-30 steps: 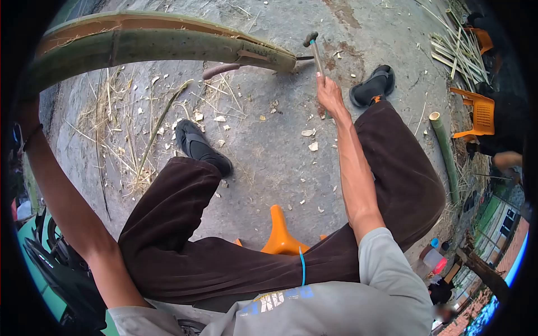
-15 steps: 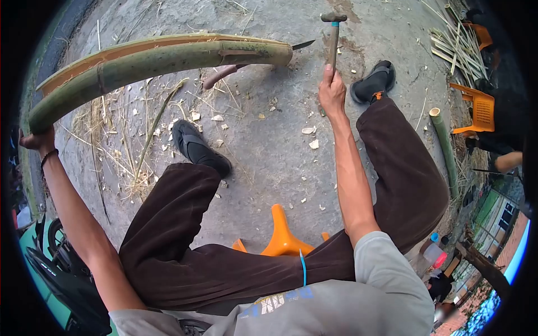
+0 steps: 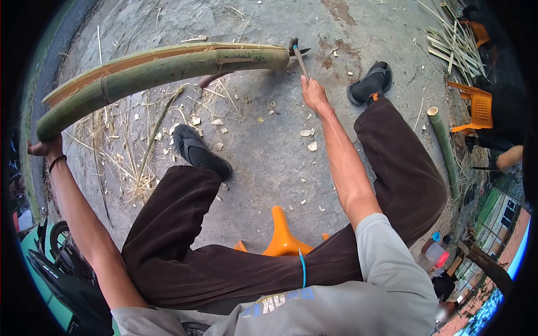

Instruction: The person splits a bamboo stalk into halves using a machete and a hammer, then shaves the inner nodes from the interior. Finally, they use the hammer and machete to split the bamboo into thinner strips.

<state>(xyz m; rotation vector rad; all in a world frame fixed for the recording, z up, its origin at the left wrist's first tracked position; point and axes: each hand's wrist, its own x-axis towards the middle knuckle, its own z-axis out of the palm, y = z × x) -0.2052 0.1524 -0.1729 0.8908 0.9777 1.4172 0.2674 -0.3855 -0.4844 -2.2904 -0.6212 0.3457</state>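
My left hand [image 3: 47, 148] grips the near left end of a thick green bamboo pole [image 3: 168, 73], whose upper side is split open along its length. The pole runs across to the right, with its cut end close to my right hand [image 3: 315, 95]. That hand is closed round the handle of a hammer [image 3: 301, 66]. The hammer's head is right at the blade of a knife [image 3: 303, 51], whose dark tip sticks out past the pole's end. Below the pole shows the knife's brownish handle [image 3: 212, 79]; the middle of the knife is hidden behind the bamboo.
Bamboo chips and thin strips [image 3: 131, 162] litter the concrete ground. An orange plastic seat [image 3: 280, 235] is under me. To the right lie another bamboo pole [image 3: 443, 147] and a pile of split strips [image 3: 457, 47], near an orange chair [image 3: 476, 106]. A motorbike [image 3: 61, 274] stands at the left.
My right hand has swung the hammer left and down, from upright beside the pole to the knife blade at its end. My left hand and the pole's left end have shifted slightly right and down.
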